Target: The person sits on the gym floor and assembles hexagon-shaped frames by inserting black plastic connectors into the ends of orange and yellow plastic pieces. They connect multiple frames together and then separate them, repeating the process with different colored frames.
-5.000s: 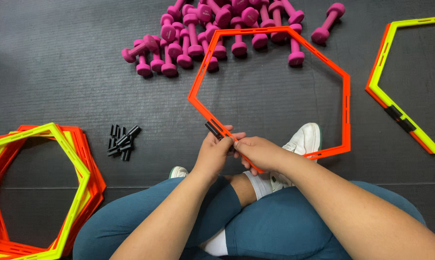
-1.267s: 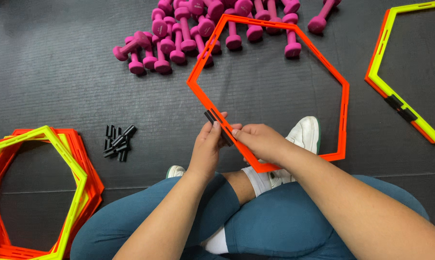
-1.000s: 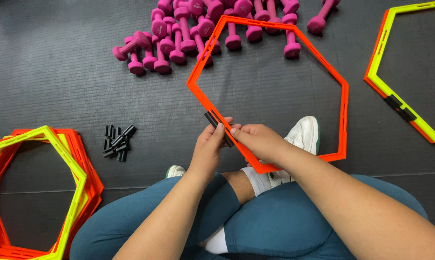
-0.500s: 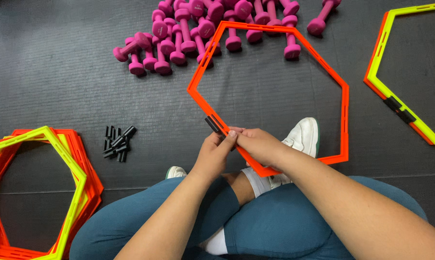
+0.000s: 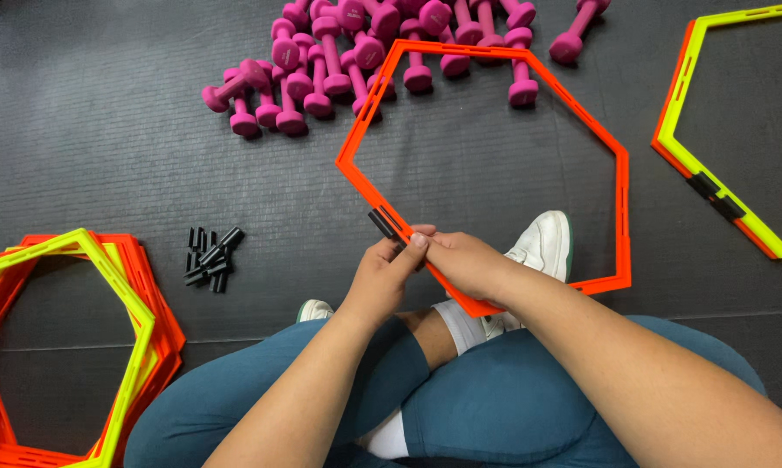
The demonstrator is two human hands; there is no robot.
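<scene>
A: Where is the orange hexagon ring [image 5: 620, 186]?
B: On the floor, over the lap, lying flat; near edge runs upper left to lower right.
A: Fingers?
B: Left hand [image 5: 382, 277] and right hand [image 5: 464, 264] pinch that edge beside a black clip [image 5: 384, 222], seemingly.

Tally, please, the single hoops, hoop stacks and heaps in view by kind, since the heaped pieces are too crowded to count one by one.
Single orange hoop, held by left hand and right hand: 1
Hoop stacks, yellow on orange, left and right: 2
Heap of pink dumbbells: 1
Heap of black clips: 1
Total: 5
</scene>
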